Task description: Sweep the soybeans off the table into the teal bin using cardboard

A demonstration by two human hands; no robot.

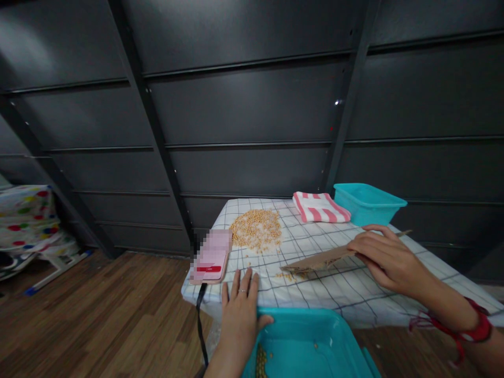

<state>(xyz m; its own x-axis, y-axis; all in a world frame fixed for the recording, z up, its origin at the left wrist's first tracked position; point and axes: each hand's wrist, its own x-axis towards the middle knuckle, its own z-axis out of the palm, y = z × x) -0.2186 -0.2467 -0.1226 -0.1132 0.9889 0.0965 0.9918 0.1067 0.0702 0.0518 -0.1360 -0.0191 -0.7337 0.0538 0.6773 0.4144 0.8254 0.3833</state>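
My right hand grips a piece of brown cardboard, its long edge slanting down to the checked tablecloth. A few yellowish beans lie by the cardboard's left end. My left hand has its fingers stretched over the table's front edge, and its thumb rests at the rim of a teal basin. Inside that basin, some greenish beans sit at the left and a few loose ones on the bottom. Farther back, a spread pile of yellow beans mixed with white grains lies on the cloth.
A pink phone lies at the table's left edge, a black strap hanging below it. At the back right are a folded pink-and-white striped towel and a second teal basin. A dark panelled wall stands behind the table.
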